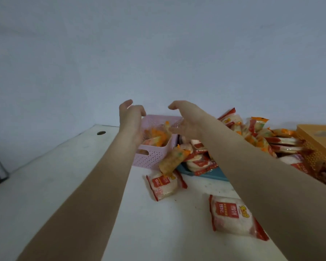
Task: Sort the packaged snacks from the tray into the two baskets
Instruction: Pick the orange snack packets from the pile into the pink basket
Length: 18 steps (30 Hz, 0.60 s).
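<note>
My left hand [130, 117] hovers over the left rim of the pink basket [152, 157], fingers loosely curled and holding nothing. My right hand [187, 120] is spread above the basket's right side, its fingers blurred and pointing down with nothing in them. Orange-printed packs [158, 135] lie inside the pink basket. One orange pack [172, 160] leans against its outer corner. The blue tray [205, 175] beside it holds a heap of red-and-white and orange snack packs [262, 136]. An orange basket [316, 136] stands at the far right.
Two red-and-white packs lie loose on the white table, one [163, 185] just in front of the tray and another [233, 215] nearer to me. A cable hole [101, 132] sits near the table's back left edge. A plain wall rises behind.
</note>
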Each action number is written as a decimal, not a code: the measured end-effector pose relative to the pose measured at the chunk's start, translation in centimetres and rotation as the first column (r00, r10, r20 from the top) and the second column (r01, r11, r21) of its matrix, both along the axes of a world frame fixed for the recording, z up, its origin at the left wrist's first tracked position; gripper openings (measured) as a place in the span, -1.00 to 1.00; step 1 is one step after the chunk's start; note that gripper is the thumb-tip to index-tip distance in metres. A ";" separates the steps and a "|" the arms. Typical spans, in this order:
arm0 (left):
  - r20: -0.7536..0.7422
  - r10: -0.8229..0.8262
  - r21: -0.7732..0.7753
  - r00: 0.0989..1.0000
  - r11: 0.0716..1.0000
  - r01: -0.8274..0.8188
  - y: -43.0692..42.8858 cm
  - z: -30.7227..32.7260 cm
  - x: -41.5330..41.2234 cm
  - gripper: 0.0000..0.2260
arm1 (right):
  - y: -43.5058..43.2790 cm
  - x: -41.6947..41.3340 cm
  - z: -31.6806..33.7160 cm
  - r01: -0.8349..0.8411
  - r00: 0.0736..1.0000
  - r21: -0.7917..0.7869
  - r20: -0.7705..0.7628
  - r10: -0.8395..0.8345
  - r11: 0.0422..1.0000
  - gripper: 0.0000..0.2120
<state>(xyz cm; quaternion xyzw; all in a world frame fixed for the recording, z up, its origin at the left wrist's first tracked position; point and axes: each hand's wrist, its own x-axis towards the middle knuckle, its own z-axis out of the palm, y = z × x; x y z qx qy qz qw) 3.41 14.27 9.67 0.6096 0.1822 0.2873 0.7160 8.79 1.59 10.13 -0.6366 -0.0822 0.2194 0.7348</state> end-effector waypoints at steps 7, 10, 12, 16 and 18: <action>-0.352 0.082 0.906 0.932 0.282 0.317 -1.4 -7.0 -3.7 -0.86 | -3.7 -0.2 -6.7 0.244 0.704 -0.854 0.482 0.522 0.459 -0.83; -0.266 0.191 0.961 0.945 -0.029 0.277 -3.2 -10.4 -3.5 -0.70 | -4.4 -0.7 -9.1 0.353 0.655 -0.893 0.449 0.608 0.279 -0.52; -0.251 0.230 0.955 0.940 -0.097 0.279 -3.8 -11.6 -2.8 -0.61 | -5.0 -0.7 -10.0 0.352 0.657 -0.905 0.420 0.626 0.238 -0.51; -0.219 0.138 0.974 0.966 0.083 0.210 -4.8 -11.9 -1.6 -0.60 | -7.1 -2.1 -8.0 0.437 0.583 -0.793 0.610 0.537 0.425 -0.73; -0.228 0.041 0.931 0.973 0.302 0.205 -5.6 -11.6 -0.9 -0.63 | -8.1 -2.8 -6.7 0.657 0.407 -0.590 0.801 0.438 0.469 -0.77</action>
